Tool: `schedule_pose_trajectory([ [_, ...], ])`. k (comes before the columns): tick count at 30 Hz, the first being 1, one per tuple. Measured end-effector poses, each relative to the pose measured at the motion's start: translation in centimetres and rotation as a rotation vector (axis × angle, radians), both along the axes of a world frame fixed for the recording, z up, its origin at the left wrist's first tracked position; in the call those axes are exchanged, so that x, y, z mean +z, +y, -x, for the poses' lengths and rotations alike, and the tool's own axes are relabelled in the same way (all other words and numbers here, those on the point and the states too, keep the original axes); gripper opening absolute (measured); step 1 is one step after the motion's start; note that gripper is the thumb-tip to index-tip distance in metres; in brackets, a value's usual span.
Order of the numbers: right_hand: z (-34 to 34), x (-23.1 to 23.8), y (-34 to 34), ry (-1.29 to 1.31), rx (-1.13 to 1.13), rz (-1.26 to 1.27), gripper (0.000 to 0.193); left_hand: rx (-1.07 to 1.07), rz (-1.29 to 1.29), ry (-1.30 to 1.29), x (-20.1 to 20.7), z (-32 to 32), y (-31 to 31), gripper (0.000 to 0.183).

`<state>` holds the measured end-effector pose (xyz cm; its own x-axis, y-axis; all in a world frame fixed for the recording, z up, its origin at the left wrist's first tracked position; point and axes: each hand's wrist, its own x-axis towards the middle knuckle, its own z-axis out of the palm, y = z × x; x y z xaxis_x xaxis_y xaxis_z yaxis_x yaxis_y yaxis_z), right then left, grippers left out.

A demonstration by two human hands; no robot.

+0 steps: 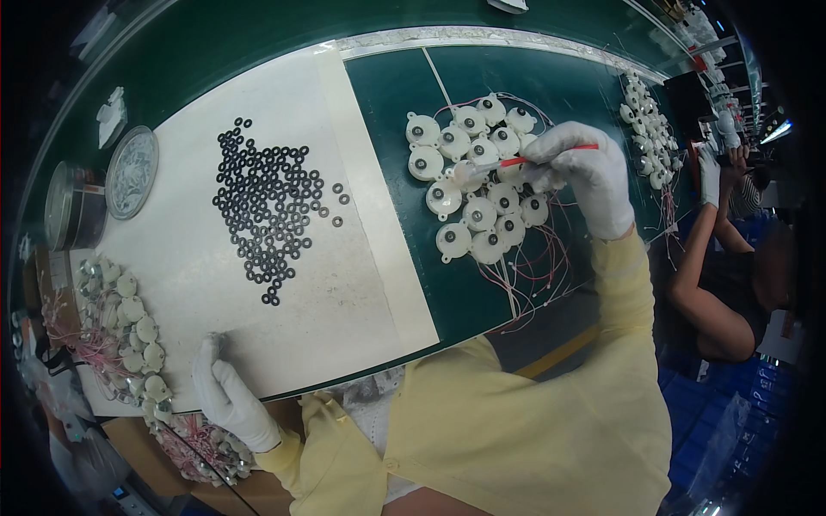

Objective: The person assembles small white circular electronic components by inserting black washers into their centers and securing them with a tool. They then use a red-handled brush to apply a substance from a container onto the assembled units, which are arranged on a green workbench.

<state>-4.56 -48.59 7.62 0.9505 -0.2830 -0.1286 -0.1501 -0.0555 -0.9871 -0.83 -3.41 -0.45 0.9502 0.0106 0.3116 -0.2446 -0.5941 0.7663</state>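
My right hand (592, 176), in a white glove, pinches a brush with a thin red handle (513, 162). The brush's pale tip is over a cluster of round white motors (452, 199), each with a dark centre and thin pink and white wires. Whether the bristles touch a motor I cannot tell. My left hand (225, 391), also gloved, lies at the near edge of the white sheet (344, 292) with its fingers stretched out and nothing in them. Many small black rings (274, 206) are spread on that sheet, a few of them apart on the right.
More white motors (138, 331) with wires are heaped at the left edge, and another group (647, 129) sits at the far right. A round clear lid (132, 172) leans by a jar (73, 206). A co-worker's arms (701, 241) are at the right.
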Motion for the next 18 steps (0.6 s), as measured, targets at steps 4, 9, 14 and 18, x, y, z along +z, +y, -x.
schedule_pose_trajectory([
  [4, 0.0, 1.5, 0.2, 0.020, -0.070, -0.081, 0.031, 0.002, 0.013, 0.006, 0.1, 0.0, -0.1, 0.031],
  [9, 0.3, 1.5, 0.6, 0.017, -0.167, 0.017, 0.031, -0.007, -0.030, -0.002, 0.2, 0.0, -0.1, 0.031],
  [14, -0.3, 1.0, 1.2, 0.023, -0.213, 0.035, 0.030, -0.001, -0.033, 0.005, 0.1, 0.0, -0.1, 0.031],
  [18, -0.5, 0.2, 1.1, 0.017, -0.226, 0.008, 0.031, 0.000, -0.034, 0.009, 0.1, 0.0, -0.1, 0.030],
])
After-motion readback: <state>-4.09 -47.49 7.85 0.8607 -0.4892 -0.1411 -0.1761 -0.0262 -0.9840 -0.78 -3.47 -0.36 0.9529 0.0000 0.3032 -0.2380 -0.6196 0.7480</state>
